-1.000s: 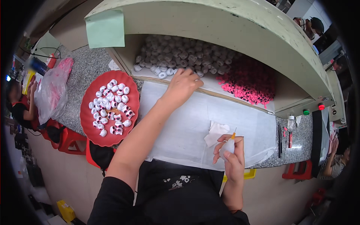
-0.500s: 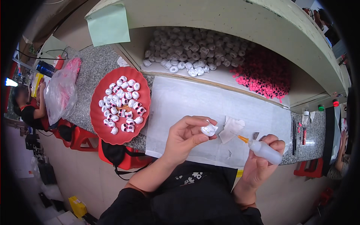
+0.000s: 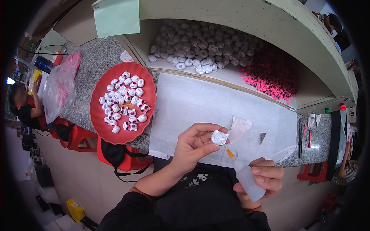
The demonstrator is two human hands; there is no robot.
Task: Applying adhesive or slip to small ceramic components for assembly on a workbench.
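Between the thumb and fingers of my left hand (image 3: 194, 144) is a small white cat-head-shaped piece (image 3: 219, 137), its face side turned up. My right hand (image 3: 266, 175) is wrapped round a translucent squeeze bottle (image 3: 248, 180) with an orange needle tip (image 3: 230, 153). The thin needle points at the lower edge of the white piece; whether it touches cannot be made out. Both hands are above the white sheet (image 3: 185, 111) on the bench. To the left, a red scalloped plate (image 3: 101, 82) holds many white pieces, several with black and pink parts on them.
A shelf bin ahead holds a heap of white pieces (image 3: 208, 42) and a pile of pink-and-black parts (image 3: 269, 82). Crumpled paper (image 3: 239, 129) and a small metal blade (image 3: 263, 138) lie on the sheet. A co-worker (image 3: 29, 104) sits far left, by a plastic bag (image 3: 59, 96).
My right hand has brought the bottle left and down, its needle now close to the white piece. My left hand has turned the piece upward and shifted slightly right.
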